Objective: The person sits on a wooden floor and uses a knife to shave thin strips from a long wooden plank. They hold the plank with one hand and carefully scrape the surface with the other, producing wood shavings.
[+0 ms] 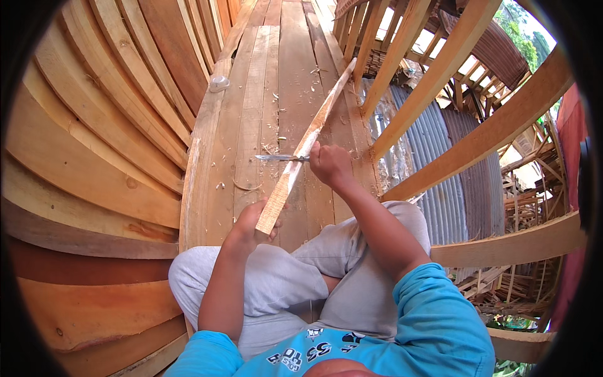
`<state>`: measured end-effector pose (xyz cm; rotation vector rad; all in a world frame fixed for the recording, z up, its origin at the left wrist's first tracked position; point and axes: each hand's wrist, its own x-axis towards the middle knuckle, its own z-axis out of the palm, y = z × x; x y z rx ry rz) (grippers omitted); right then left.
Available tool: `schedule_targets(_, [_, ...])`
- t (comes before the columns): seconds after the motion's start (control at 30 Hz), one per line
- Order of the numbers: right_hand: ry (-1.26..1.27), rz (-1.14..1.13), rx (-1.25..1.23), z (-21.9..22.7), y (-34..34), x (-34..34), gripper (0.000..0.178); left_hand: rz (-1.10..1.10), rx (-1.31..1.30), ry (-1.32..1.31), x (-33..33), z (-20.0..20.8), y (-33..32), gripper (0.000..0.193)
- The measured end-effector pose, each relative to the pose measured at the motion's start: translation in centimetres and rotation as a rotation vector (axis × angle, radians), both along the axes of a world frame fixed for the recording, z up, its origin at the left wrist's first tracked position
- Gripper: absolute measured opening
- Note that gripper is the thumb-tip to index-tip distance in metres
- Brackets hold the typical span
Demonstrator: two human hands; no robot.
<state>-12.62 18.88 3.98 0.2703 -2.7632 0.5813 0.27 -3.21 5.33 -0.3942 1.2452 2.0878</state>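
A long strip of wood (317, 124) slants away from me, its near end above my lap and its far end by the railing on the right. My left hand (249, 225) is wrapped round the near end of this strip. In my right hand (330, 164) is a knife, the fist closed on its handle. The knife blade (274, 157) points left and lies across the strip at about its middle. Pale, freshly cut wood shows on the strip near the blade. Part of the left fingers is hidden beneath the wood.
Wood shavings (248, 187) are scattered on the plank floor (251, 94). A small clear plastic object (219, 83) lies at the left of the floor. A board wall (119, 113) rises on the left. Wooden railing slats (433, 85) stand on the right, with corrugated metal sheets (433, 169) beyond them.
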Motion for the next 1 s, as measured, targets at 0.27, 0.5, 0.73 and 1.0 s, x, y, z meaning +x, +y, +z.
schedule_targets(0.27, [-0.291,0.231,-0.309,5.9,2.7,0.9,0.039,0.022,0.239,-0.118,0.1,1.5,0.4,0.046])
schedule_targets(0.5, [-0.142,0.832,-0.155,17.9,0.7,8.3,0.039,0.022,0.158,-0.066,0.5,1.2,0.0,0.043])
schedule_targets(0.73, [-0.091,1.686,-1.183,21.7,3.7,12.4,0.016,-0.014,0.158,-0.057,-0.1,0.9,1.0,0.04])
schedule_targets(1.0, [-0.025,1.592,-1.401,22.9,3.6,15.6,0.008,-0.02,0.167,-0.062,-0.1,1.4,1.3,0.039])
